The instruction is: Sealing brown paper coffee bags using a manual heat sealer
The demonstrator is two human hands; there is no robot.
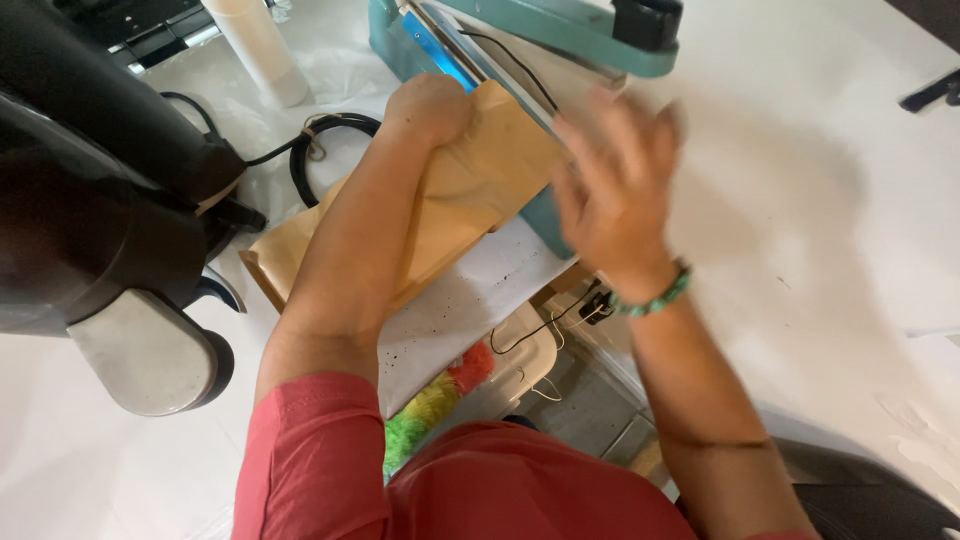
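The left hand (432, 108) is closed on the brown paper bag (440, 205), its top lying in the teal sealer (520, 40); keep it flat there. The right hand (612, 190), open and empty, hovers beside the sealer.

Your left hand (432, 108) sits at the far end of a nearly straight forearm, fingers curled under into a loose fist, knuckles up, pressing down. Left arm bare from the short red sleeve (300, 450) to the wrist. Your right hand (612, 190) is raised and open, fingers spread, back of the hand toward you, blurred in the head view. Right forearm runs up from lower right; a green beaded bracelet (655, 298) circles the wrist.
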